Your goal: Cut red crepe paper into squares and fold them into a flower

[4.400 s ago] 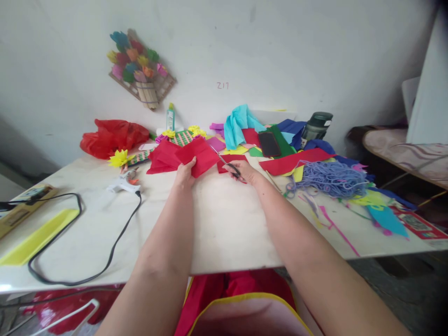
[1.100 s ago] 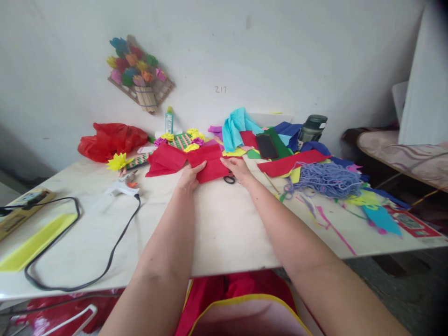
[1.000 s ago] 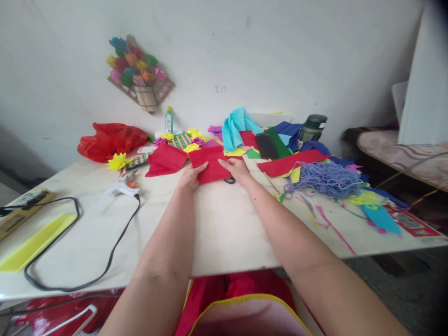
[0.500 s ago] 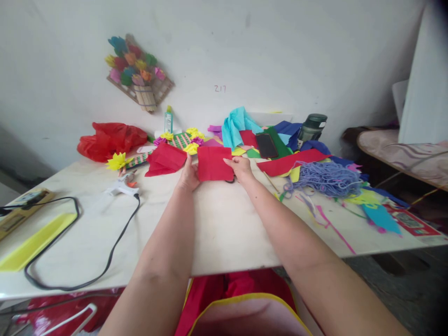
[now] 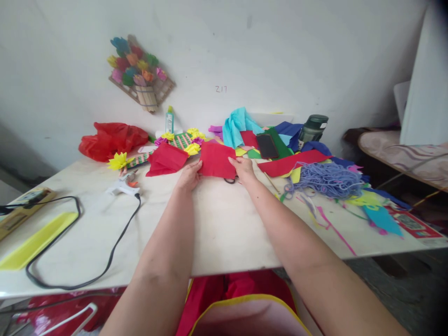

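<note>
A roughly square piece of red crepe paper (image 5: 218, 159) is stretched between my two hands above the table. My left hand (image 5: 191, 175) pinches its left edge, thumb on top. On the right edge, my right hand (image 5: 244, 170) grips it between thumb and curled fingers. Black scissor handles (image 5: 229, 181) peek out under the paper; the rest of them is hidden. Another folded red paper piece (image 5: 166, 159) lies to the left of my left hand. Right of my right hand lies a long red paper strip (image 5: 294, 161).
On the left are a white glue gun (image 5: 124, 187) with a black cord, a yellow paper strip (image 5: 38, 241) and a power strip (image 5: 26, 210). Blue yarn (image 5: 325, 179), a phone (image 5: 267, 146) and a dark bottle (image 5: 312, 128) sit on the right. A flower-decorated frame (image 5: 180, 140) lies behind.
The red paper has tilted, its right side dropping slightly, and my left hand has slid lower along its left edge. Both hands still hold it.
</note>
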`<state>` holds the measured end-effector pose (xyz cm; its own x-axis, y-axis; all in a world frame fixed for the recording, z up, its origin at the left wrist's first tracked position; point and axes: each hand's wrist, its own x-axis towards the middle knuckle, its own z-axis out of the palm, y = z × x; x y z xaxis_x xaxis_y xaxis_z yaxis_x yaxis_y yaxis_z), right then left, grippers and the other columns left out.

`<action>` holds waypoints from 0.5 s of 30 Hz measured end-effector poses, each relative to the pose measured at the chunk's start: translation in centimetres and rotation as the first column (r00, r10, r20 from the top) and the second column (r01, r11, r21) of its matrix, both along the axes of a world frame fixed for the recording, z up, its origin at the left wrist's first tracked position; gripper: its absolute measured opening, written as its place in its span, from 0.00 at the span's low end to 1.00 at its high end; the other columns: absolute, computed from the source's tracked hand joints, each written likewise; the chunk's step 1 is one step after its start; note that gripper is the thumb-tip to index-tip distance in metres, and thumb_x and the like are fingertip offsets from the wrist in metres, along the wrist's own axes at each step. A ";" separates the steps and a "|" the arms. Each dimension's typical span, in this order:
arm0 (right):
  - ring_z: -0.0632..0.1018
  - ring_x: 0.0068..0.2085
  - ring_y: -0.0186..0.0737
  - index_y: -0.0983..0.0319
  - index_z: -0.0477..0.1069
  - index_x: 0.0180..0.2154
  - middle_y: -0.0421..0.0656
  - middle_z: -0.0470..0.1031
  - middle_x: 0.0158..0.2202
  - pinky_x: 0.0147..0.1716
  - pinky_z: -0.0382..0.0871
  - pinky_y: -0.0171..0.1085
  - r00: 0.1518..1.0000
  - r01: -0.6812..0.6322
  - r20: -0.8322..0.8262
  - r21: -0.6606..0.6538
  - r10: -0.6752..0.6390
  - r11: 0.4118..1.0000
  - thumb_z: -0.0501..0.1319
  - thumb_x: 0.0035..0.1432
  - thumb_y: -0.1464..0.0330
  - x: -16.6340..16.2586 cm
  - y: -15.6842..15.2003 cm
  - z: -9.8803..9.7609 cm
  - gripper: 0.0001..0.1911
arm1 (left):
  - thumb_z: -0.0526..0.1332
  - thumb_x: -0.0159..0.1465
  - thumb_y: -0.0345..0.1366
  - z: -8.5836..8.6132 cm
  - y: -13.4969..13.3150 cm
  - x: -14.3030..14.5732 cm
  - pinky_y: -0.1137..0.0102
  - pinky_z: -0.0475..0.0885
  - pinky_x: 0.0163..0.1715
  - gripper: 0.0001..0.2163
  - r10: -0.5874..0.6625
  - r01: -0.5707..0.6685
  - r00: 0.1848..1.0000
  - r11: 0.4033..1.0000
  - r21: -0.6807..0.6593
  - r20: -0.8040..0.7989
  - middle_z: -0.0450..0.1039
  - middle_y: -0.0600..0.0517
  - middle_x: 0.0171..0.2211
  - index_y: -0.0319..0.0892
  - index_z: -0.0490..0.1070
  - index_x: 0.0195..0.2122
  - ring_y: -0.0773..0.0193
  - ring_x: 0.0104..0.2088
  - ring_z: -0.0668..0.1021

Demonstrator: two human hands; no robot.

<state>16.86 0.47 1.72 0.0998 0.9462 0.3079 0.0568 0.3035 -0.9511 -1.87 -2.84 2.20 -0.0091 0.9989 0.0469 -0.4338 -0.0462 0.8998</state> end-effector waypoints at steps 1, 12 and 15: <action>0.66 0.25 0.33 0.61 0.63 0.19 0.35 0.61 0.17 0.25 0.61 0.33 1.000 0.012 -0.011 -0.003 -0.012 1.000 0.62 0.43 0.55 0.0 0.0 0.0 0.17 | 0.58 0.58 0.31 0.0 0.0 0.0 0.69 0.76 0.31 0.06 0.008 -0.008 1.000 1.000 0.009 -0.008 0.77 0.46 0.27 0.34 0.71 0.33 0.62 0.29 0.79; 0.70 0.26 0.36 0.63 0.66 0.21 0.37 0.66 0.18 0.26 0.64 0.34 0.997 0.037 -0.068 -0.084 -0.043 0.996 0.63 0.41 0.56 0.3 -0.5 0.3 0.16 | 0.54 0.63 0.39 0.2 0.7 -2.1 0.69 0.75 0.27 0.07 0.509 -0.519 0.849 0.853 0.049 0.141 0.74 0.51 0.28 0.41 0.62 0.36 0.64 0.25 0.79; 0.71 0.26 0.36 0.63 0.66 0.21 0.37 0.66 0.18 0.26 0.65 0.34 0.996 0.026 -0.079 -0.092 -0.033 0.995 0.63 0.40 0.57 0.3 -0.5 0.2 0.15 | 0.49 0.65 0.39 0.3 1.0 -2.9 0.70 0.75 0.29 0.08 0.603 -0.612 0.772 0.791 -0.020 0.200 0.74 0.49 0.32 0.43 0.59 0.43 0.64 0.27 0.80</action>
<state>17.12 -0.05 1.90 0.1486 0.9663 0.2104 -0.0129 0.2146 -0.9766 -4.81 -1.86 2.46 -0.6263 0.7792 0.0244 -0.4596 -0.3944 0.7957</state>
